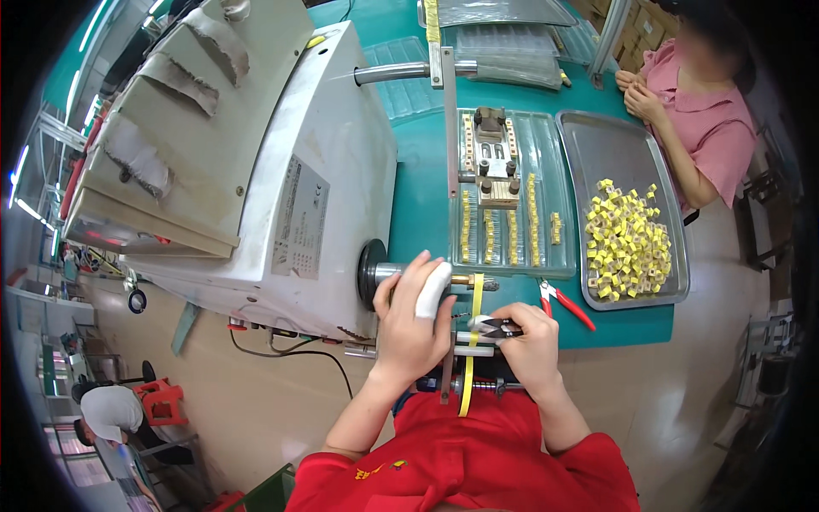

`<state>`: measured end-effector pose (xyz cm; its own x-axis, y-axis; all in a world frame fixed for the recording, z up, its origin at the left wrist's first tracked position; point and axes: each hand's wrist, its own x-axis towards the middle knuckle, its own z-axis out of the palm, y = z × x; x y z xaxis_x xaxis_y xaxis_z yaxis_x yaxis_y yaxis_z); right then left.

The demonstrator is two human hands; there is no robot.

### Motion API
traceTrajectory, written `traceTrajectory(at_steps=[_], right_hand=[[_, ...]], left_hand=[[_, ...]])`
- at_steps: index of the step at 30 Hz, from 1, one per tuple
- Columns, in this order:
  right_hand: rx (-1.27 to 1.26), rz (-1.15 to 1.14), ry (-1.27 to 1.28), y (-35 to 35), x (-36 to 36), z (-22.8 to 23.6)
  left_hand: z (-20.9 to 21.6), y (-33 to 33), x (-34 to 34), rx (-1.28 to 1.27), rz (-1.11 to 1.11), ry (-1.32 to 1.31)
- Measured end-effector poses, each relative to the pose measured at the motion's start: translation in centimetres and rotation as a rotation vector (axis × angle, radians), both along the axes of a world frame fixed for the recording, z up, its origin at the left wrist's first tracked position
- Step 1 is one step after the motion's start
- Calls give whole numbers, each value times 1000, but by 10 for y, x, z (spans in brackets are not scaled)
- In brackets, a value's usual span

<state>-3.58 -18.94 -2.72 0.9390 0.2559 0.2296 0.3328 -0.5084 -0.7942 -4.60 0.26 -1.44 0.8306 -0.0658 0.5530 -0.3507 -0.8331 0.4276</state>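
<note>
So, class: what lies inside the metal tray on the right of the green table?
The metal tray holds a heap of small yellow parts toward its near end. The tray floor beneath the heap is covered.

shiny metal tray [627, 154], glossy yellow plastic tape [474, 299], worn painted metal winding machine [333, 171], matte teal tabletop [422, 179]

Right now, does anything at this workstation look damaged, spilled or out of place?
Two things stand out. The grey cover on top of the white machine carries torn strips of tape. The left hand, resting at the machine's shaft, has one finger wrapped in white. The yellow parts lie in a loose heap, yet all within their metal tray.
</note>
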Motion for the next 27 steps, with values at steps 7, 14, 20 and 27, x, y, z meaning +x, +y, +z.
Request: traceTrajectory(at_steps=[7, 14, 20, 27], right_hand=[[-148, -144, -178, -5, 16, 19], [-310, -84, -367, -6, 23, 8], [-260, -75, -380, -2, 28, 6], [-287, -29, -368, -4, 27, 9]], left_hand=[[-5, 4, 17, 78, -43, 58], [5, 7, 24, 69, -106, 92], [4, 5, 24, 75, -100, 100], [4, 6, 24, 75, -85, 111]])
